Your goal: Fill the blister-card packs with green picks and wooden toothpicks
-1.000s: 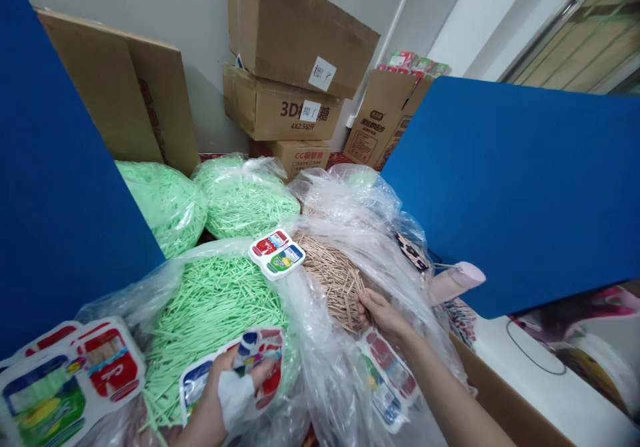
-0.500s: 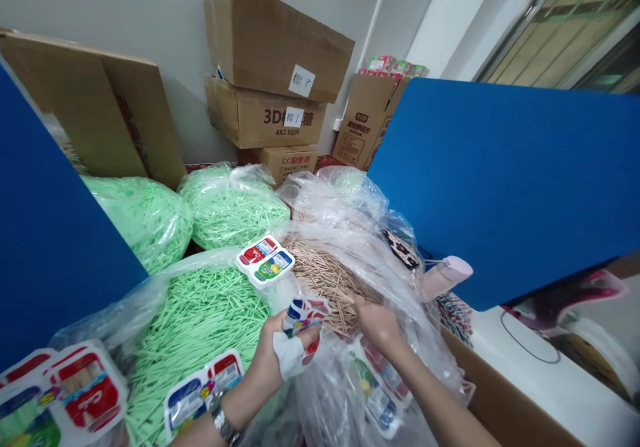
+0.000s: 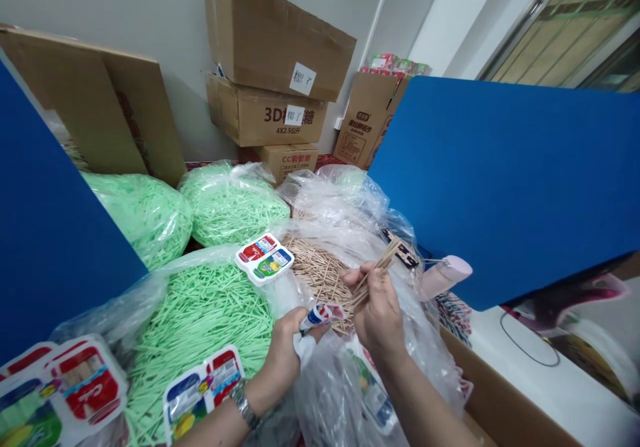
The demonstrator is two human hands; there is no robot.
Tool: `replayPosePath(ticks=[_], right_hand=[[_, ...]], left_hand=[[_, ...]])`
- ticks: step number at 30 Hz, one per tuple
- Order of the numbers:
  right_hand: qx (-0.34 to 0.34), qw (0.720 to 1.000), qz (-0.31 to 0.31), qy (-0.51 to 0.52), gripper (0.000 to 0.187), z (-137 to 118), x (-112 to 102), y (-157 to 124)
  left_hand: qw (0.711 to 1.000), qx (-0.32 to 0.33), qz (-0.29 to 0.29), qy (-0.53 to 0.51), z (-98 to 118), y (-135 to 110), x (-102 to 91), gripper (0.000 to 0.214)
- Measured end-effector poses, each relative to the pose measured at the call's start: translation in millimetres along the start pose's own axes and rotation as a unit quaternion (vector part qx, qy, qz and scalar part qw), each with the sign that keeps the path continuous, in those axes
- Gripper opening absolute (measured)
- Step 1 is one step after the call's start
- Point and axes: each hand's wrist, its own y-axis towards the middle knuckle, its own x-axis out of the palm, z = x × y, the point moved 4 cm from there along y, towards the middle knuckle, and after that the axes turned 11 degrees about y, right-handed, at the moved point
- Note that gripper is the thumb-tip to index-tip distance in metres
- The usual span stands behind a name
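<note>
My left hand [image 3: 285,344] is closed around a small printed pouch [image 3: 320,314], squeezed so that its open end faces right. My right hand [image 3: 379,310] grips a bundle of thin brown sticks [image 3: 386,255], slanting up and to the right. Both hands are over the front of an open clear bag of loose brown sticks [image 3: 320,270]. To the left lies an open bag of thin green sticks [image 3: 210,320]. A flat red, blue and green two-part pack [image 3: 265,258] rests between the two piles. Similar packs lie by my left forearm [image 3: 203,394] and below my right wrist [image 3: 370,387].
More packs [image 3: 85,387] lie at the lower left. Tied bags of green sticks [image 3: 233,204] stand behind, before stacked cardboard boxes [image 3: 280,40]. Blue panels [image 3: 510,180] flank both sides. A pale pink cylinder [image 3: 447,277] sits right of the brown sticks.
My right hand has risen from the brown pile with a bundle of sticks in its grip. My left hand has turned the pouch, its end now facing the right hand.
</note>
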Motion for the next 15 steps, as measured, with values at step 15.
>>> replayPosePath(ticks=[15], right_hand=[[-0.157, 0.964, -0.105, -0.187, 0.022, -3, 11, -13]], left_hand=[[0.997, -0.011, -0.012, -0.071, 6, 3, 1.1, 0.02]])
